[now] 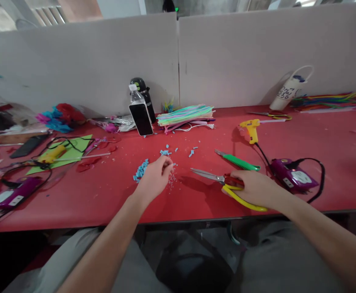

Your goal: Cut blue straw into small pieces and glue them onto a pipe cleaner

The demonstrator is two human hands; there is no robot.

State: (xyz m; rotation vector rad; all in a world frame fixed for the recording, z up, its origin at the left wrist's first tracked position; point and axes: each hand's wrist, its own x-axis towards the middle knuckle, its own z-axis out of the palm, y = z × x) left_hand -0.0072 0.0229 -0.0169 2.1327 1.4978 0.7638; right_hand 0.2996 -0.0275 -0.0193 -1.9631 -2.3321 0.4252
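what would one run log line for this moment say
left hand: pinched, near scattered bits | right hand: holding scissors, blades toward left hand | red table: blue pieces beside left hand, green cutter beyond scissors

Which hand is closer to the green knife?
The right. The right hand, holding the scissors, is just on the near side of the knife, by its handle. The left hand is farther away, over to the knife's left.
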